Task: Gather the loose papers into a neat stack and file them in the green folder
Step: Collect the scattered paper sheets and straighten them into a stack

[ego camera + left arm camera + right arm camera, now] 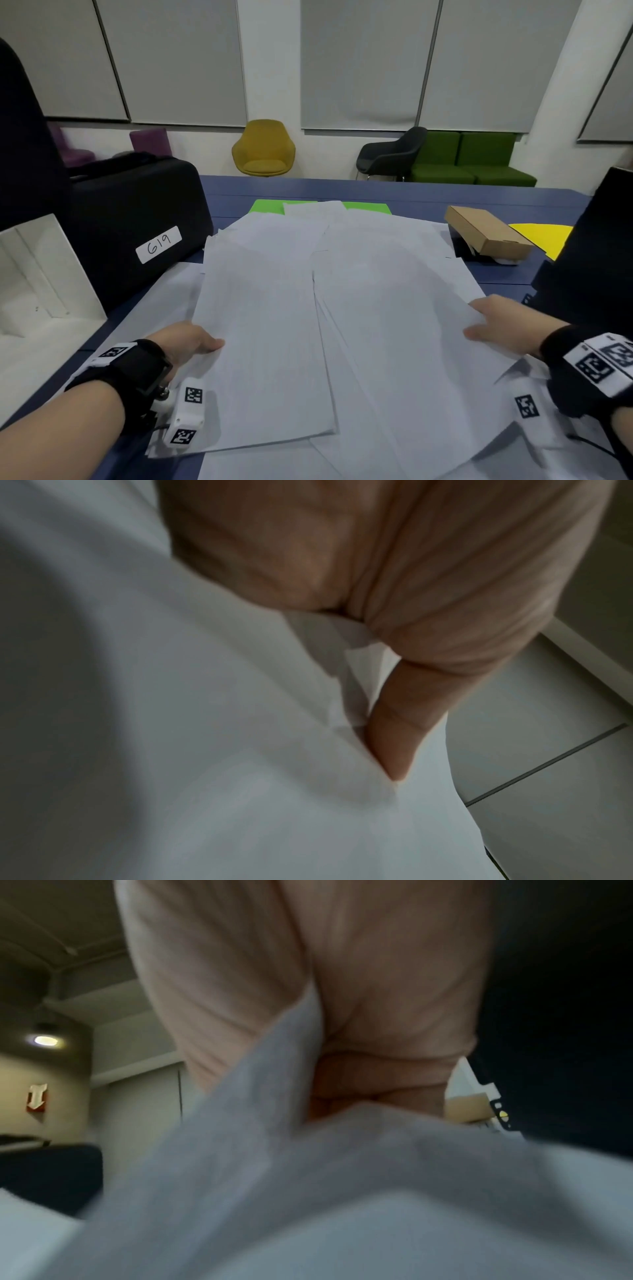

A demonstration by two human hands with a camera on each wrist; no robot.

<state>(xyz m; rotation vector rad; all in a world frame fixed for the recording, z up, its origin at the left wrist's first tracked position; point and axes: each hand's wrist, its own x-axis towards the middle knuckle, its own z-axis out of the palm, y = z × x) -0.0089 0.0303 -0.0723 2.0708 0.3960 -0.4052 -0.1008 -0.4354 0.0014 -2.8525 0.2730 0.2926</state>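
Both hands are on the papers [342,308]. With my left hand [186,342] I pinch the left edge of the spread, thumb on top and the other fingers tucked beneath the sheets; the left wrist view shows one finger [394,723] pressed into a crease of the paper. My right hand [496,325] grips the right edge the same way, thumb over the sheets, and the right wrist view, though blurred, seems to show the fingers [377,1080] curled under a bunched fold of paper.

The papers lie fanned in two overlapping heaps across the blue table [411,195], more sheets spilling toward me beneath my wrists. At their far end the green folder [267,207] lies flat on the table, mostly covered, with only its far corners showing on both sides of a sheet.

To my left stands a black case [137,212] bearing a label marked 619 [158,244], and a white box [44,274] sits nearer me. To the right of the papers a brown cardboard box [486,231] rests tilted on something dark, with a yellow sheet [544,234] just beyond it.
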